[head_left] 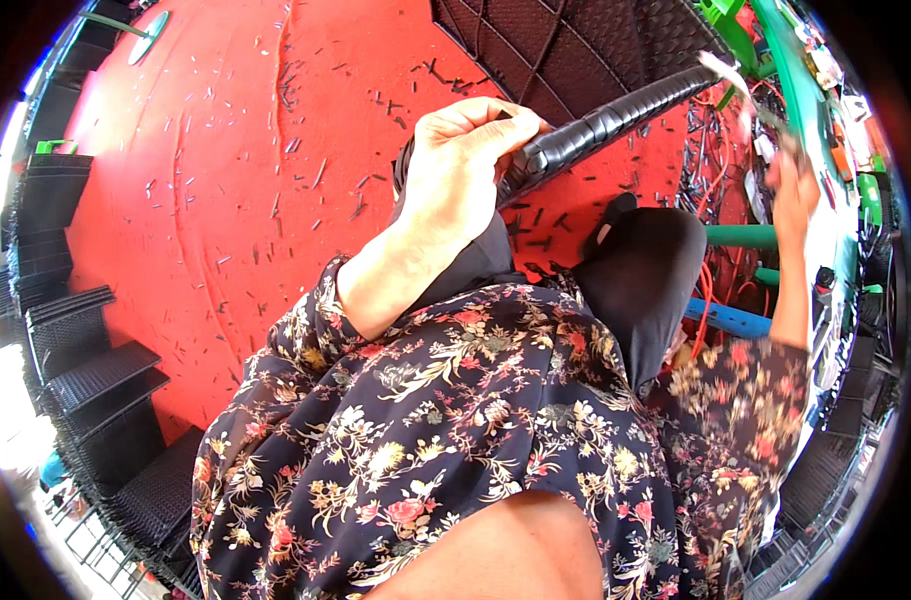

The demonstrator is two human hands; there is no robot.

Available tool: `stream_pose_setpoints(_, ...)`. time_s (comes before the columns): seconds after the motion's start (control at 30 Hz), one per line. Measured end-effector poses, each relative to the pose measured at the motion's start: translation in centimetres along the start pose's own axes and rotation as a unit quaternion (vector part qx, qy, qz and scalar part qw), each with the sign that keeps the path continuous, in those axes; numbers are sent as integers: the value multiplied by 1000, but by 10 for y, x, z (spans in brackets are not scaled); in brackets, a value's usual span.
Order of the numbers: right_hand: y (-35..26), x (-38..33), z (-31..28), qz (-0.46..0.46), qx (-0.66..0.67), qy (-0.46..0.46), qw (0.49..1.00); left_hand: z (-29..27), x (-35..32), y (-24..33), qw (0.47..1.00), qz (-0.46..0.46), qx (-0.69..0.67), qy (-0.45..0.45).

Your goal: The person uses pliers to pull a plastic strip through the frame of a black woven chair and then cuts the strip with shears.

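Two bare hands work at a black wicker-wrapped bar (616, 118) that slants up across the middle of the view. The left hand (461, 165) is curled tight around the lower end of that bar, thumb on top and fingers wrapped under. The right hand (794, 190) is raised well to the right of the bar, blurred, and closed around the handle of a thin pale tool (741, 85) whose head reaches up near the bar's upper end. Below the bar, the person's floral dress (456, 430) fills the foreground, with a dark-clad knee (646, 270) beside it. Beneath and left of the bar spreads a red mat (226, 150) dotted with short dark offcuts. Far left of the bar stand stacked black woven panels (86, 370).
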State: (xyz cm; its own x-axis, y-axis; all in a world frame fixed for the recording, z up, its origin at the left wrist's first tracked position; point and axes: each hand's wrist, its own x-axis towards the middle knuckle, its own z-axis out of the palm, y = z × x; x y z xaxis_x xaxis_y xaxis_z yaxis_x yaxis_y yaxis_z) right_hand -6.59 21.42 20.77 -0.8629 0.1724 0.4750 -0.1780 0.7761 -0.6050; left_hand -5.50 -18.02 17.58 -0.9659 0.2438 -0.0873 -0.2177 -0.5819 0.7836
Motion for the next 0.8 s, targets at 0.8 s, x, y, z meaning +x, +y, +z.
stream_pose_setpoints(0.8,73,-381,-307,493,-586,-48,641,15,-15,-37,985,15,-160,-68)
